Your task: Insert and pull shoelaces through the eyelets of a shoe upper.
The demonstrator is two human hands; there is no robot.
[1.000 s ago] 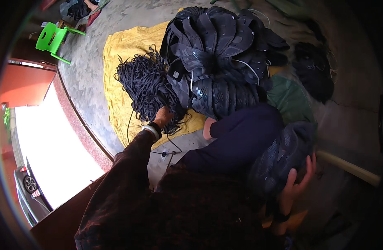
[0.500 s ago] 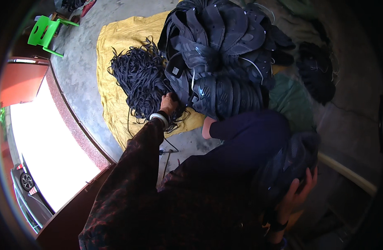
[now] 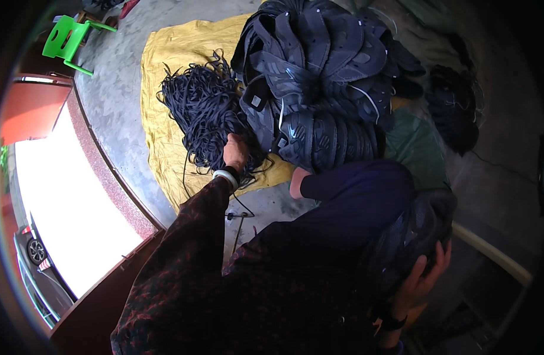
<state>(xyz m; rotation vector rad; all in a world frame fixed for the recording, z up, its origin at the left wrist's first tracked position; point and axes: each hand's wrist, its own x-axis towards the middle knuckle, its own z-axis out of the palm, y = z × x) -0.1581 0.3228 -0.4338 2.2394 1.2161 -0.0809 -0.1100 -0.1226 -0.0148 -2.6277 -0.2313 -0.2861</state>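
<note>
My left hand (image 3: 236,152), with a pale bangle at its wrist, lies at the near edge of a tangled heap of black shoelaces (image 3: 204,112). Its fingers are curled closed on the laces; the fingertips are partly hidden. At the lower right, my right hand (image 3: 423,277) grips a dark shoe upper (image 3: 411,234) from its outer side, against my bent leg. Shadow hides much of that upper. Just right of the laces stands a big pile of black shoe uppers (image 3: 325,53), with a nested row of uppers (image 3: 331,139) at its near side.
A yellow cloth (image 3: 159,130) lies beneath the laces and pile. Green cloth (image 3: 411,139) and a dark bundle (image 3: 452,109) sit to the right. A thin metal rod (image 3: 237,234) is near my left forearm. At far left are a green chair (image 3: 65,38) and a doorway threshold (image 3: 115,171).
My left hand has drawn slightly left and nearer along the lace heap, its fingers still curled. The right hand keeps its grip on the upper. The whole view has shifted a little.
</note>
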